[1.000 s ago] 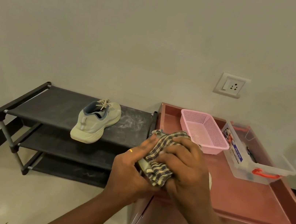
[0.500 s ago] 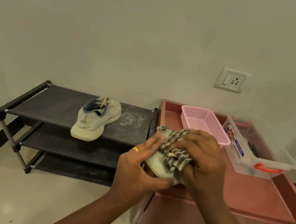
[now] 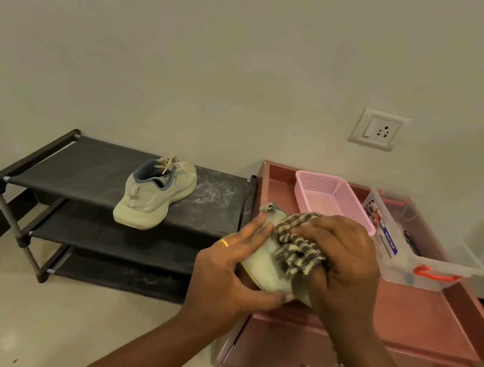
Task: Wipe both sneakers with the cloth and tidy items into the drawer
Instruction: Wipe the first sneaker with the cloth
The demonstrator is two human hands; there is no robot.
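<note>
Two sneakers: we clasp one sneaker [image 3: 262, 269] in our left hand [image 3: 229, 279], grip under its sole, long axis pointing away from us. Our right hand [image 3: 345, 261] grips the one cloth [image 3: 297, 248], pressed onto that shoe right of the left grip. The second sneaker [image 3: 154, 195] lies on the shoe rack [image 3: 79, 171], well left of both grips, nearer our left hand; one drawer [image 3: 281, 355] sits below.

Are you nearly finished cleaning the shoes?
Not yet. Nothing looks finished for sure. Right now the left hand holds one sneaker while the right hand rubs it with the checked cloth. The other sneaker sits on the shoe rack; I cannot tell if it is wiped. The pink basket and clear box are on the cabinet, not in the drawer.
</note>
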